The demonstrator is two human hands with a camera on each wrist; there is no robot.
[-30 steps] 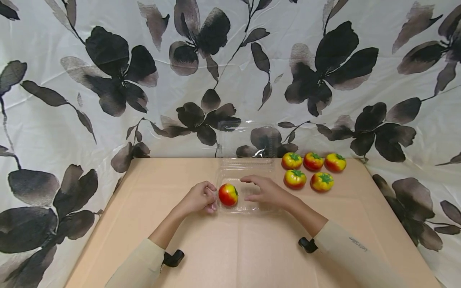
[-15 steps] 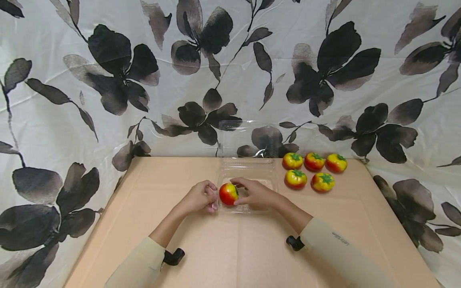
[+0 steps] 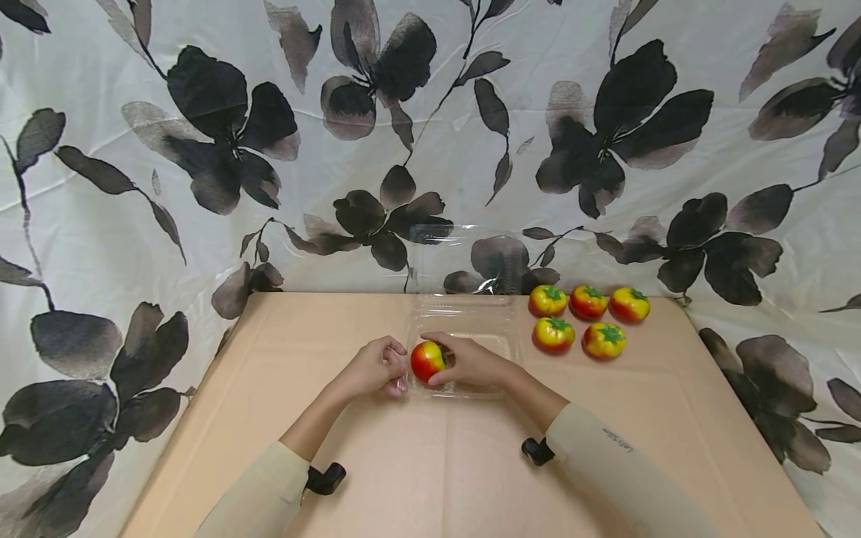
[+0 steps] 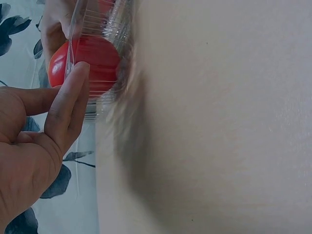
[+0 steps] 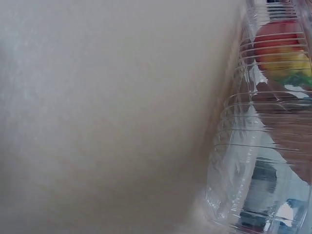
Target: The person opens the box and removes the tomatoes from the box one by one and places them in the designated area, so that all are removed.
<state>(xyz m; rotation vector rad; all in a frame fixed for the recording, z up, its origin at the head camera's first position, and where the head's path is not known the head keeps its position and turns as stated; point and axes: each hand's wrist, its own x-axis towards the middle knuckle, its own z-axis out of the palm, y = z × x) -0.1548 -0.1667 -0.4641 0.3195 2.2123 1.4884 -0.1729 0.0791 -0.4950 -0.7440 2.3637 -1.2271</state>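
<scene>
A clear plastic clamshell container (image 3: 501, 338) lies at the table's far middle, its lid raised against the cloth behind. Inside its left end sits a red-and-yellow, tomato-like fruit (image 3: 424, 362), its green top turned right. My right hand (image 3: 474, 362) holds this fruit from the right, thumb at the near side and fingers over the far side. At the container's left rim, my left hand (image 3: 370, 368) pinches the plastic between thumb and fingers. The left wrist view shows the red side of the fruit (image 4: 97, 61) through the wall. In the right wrist view, the ribbed container wall (image 5: 222, 161) partly veils my right hand.
Several matching fruits stand in two rows right of the container, among them a front one (image 3: 553, 335) close to its side. The tan table (image 3: 403, 478) ends at a floral cloth (image 3: 491, 149). A black wrist camera (image 3: 326, 479) juts from the left sleeve.
My right hand has moved left inside the container and closed its thumb and fingers around the fruit. My left hand has stayed at the rim.
</scene>
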